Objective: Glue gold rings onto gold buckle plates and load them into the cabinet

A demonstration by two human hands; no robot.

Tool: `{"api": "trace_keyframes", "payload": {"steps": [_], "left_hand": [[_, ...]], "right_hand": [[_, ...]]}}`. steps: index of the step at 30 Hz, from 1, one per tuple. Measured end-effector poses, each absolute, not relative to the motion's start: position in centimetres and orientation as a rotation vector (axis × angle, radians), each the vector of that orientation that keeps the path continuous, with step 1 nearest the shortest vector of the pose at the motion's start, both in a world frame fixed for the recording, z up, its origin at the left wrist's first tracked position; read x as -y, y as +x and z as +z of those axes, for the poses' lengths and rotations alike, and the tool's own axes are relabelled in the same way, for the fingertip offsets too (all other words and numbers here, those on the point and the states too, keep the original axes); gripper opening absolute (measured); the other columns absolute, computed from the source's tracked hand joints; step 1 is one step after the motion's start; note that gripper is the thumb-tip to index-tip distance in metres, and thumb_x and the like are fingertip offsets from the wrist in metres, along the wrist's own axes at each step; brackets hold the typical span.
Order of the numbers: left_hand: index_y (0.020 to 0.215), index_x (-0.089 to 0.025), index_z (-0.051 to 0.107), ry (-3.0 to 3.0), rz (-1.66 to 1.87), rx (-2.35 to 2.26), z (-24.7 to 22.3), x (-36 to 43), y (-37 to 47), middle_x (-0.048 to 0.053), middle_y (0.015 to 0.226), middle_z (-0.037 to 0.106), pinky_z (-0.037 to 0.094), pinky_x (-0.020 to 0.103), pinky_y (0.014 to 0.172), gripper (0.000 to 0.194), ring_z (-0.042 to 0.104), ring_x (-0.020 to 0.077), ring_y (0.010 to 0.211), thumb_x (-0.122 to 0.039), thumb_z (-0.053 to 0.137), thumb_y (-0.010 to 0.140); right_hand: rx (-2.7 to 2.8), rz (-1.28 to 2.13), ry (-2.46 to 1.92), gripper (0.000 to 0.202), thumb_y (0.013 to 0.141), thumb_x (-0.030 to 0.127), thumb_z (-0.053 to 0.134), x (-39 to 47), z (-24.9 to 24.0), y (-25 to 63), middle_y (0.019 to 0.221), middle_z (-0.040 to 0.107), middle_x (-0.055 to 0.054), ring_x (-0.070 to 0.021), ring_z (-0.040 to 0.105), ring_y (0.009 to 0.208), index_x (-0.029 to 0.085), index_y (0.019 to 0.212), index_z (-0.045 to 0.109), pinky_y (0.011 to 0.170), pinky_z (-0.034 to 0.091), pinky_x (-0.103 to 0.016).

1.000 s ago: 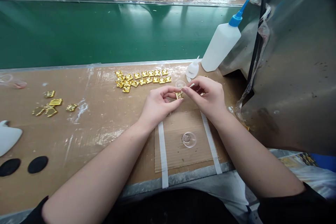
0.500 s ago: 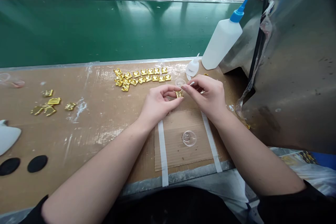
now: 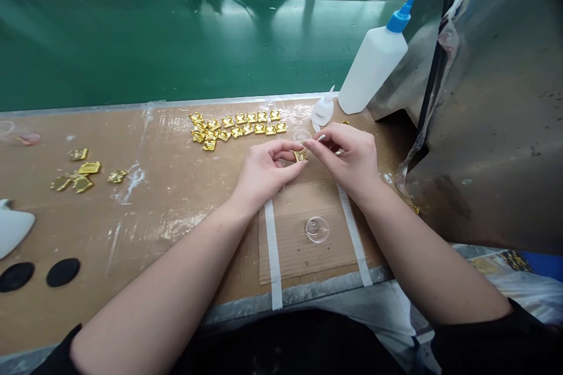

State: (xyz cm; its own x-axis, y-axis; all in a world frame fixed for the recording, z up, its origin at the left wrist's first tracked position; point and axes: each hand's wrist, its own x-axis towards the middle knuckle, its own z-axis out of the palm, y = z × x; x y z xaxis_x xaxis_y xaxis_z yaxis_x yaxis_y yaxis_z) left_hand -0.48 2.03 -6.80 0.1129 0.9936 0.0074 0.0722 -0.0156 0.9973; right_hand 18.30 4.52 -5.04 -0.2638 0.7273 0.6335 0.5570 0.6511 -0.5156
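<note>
**Gold piece pinched between two hands above the worktop**

The left hand (image 3: 263,171) is brought in from the lower left, its forearm laid diagonally across the worktop (image 3: 167,211). Thumb and forefinger are curled into a ring and closed on a small gold piece (image 3: 301,156), which is held at the fingertips just above the taped cardboard sheet (image 3: 294,246). The right hand (image 3: 349,159) is brought in from the lower right, wrist bent inward, its fingers drawn together around a thin white stick (image 3: 320,138), whose pale tip is seen just above the gold piece.

Most of the stick is hidden inside the right hand, so its length cannot be made out. The gold piece is partly covered by the fingertips; it looks roughly square, and no clear long axis or facing can be told. A small clear dish (image 3: 301,136) is half concealed behind the fingers.

Rows of similar gold pieces (image 3: 237,126) are laid just beyond the hands, and a loose cluster (image 3: 85,173) lies well apart at the left. A white squeeze bottle (image 3: 373,67) with a blue nozzle is leaned at the far right, with a small white bottle (image 3: 323,112) near it. A clear round cup (image 3: 317,229) is set on the cardboard.
</note>
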Motion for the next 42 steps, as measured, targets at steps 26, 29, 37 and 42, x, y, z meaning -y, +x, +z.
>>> {"api": "trace_keyframes", "payload": {"steps": [26,29,37,42], "left_hand": [[0.108,-0.017,0.077,1.294,1.104,-1.174,-6.72,-2.09,-0.44,0.003,0.079,0.072,0.039,0.019,0.039,0.03,0.052,0.0067,0.045,-0.023,0.085,0.079],[0.109,-0.018,0.077,1.303,1.103,-1.168,-6.86,-2.14,-0.47,0.003,0.079,0.073,0.038,0.018,0.039,0.031,0.052,0.0066,0.045,-0.023,0.085,0.08],[0.107,-0.017,0.078,1.327,1.117,-1.153,-6.89,-2.17,-0.51,0.003,0.079,0.074,0.037,0.019,0.041,0.028,0.05,0.0057,0.045,-0.022,0.085,0.08],[0.108,-0.017,0.077,1.313,1.106,-1.155,-6.66,-2.13,-0.5,0.004,0.082,0.075,0.038,0.019,0.041,0.029,0.051,0.0062,0.046,-0.022,0.084,0.08]], "right_hand": [[1.922,0.248,-0.939,0.033,0.1,0.047,0.068,-4.62,-5.07,18.26,0.069,0.063,0.001,-0.0139,0.055,0.062,0.022,0.079,0.065,0.061,0.043,-0.03],[1.937,0.247,-0.934,0.034,0.1,0.047,0.068,-4.61,-5.02,18.22,0.069,0.063,0.001,-0.0137,0.055,0.061,0.022,0.078,0.065,0.061,0.043,-0.03],[1.96,0.244,-0.907,0.03,0.1,0.041,0.069,-4.45,-4.77,18.11,0.067,0.063,0.001,-0.0126,0.053,0.06,0.021,0.078,0.066,0.059,0.041,-0.029],[1.954,0.264,-0.885,0.028,0.099,0.037,0.07,-4.31,-4.82,18.12,0.067,0.063,0.001,-0.0124,0.053,0.059,0.021,0.077,0.066,0.059,0.041,-0.029]]}}
